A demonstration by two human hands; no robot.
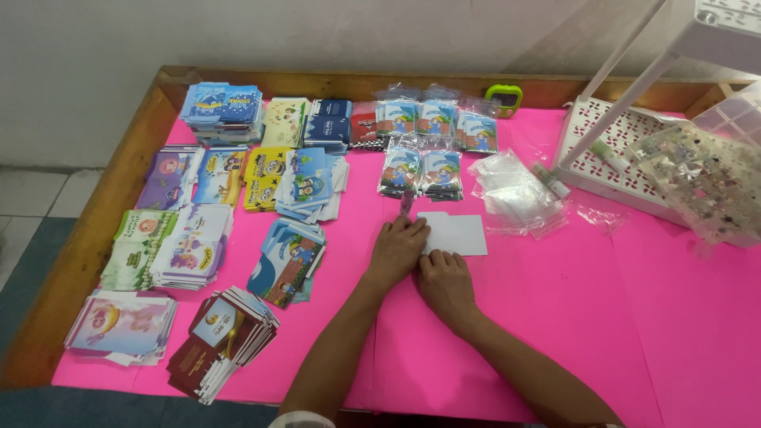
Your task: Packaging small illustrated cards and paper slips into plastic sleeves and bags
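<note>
- Both hands sit together near the middle of the pink-covered table (555, 317). My left hand (396, 250) lies palm down, fingers pressed together and flat on the left end of a small white paper envelope (456, 234); I cannot tell whether anything is pinched beneath it.
- My right hand (445, 279) rests just below that envelope, knuckles up, fingers curled toward its lower edge and touching or nearly touching it. It holds nothing that I can make out.
- That envelope lies flat with its long axis running left to right. It extends to the right of the left hand and just beyond the right hand's fingertips, so both hands are on it, the left covering more.
- Nearest me on the left lie a fanned stack of maroon envelopes with gold print (222, 341) and a stack of pale pink ones (123, 325).
- Farther left, more stacks of cartoon-printed envelopes sit in rows, among them a blue illustrated stack (287, 261) and a yellow one (263, 176).
- Just past the envelope I see a loose heap of clear plastic sleeves (515, 194) and bagged packs of printed envelopes (422, 170).
- At the far right stand a white perforated plastic tray (602, 150) and a clear compartment box of small pieces (697, 186).
</note>
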